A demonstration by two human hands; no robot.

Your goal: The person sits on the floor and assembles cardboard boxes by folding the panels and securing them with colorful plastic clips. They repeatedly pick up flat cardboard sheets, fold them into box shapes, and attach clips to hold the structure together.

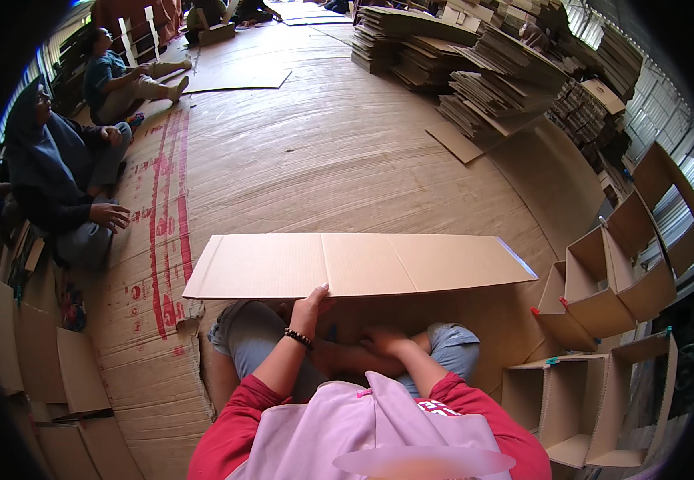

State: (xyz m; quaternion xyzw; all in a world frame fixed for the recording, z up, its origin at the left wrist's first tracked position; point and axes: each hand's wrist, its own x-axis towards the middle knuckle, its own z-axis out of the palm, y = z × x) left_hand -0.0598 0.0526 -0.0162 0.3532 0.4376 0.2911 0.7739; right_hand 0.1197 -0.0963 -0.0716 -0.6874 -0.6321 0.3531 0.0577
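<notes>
A long cardboard strip (363,266) with two crosswise creases and a bluish-white right end lies level in front of my knees. My left hand (312,307), with a beaded bracelet at the wrist, grips its near edge, the thumb on top and the other fingers underneath. Below the strip, over my crossed legs, my right hand (383,341) rests low near my right knee. It is in shadow and its fingers are hard to make out; it is apart from the strip.
Flattened cardboard (307,152) covers the floor. Folded cardboard compartment frames (587,400) stand close on my right, with more panels (39,352) at my left. Stacked cardboard sheets (499,80) rise at the far right. Two people (63,160) sit along the left side.
</notes>
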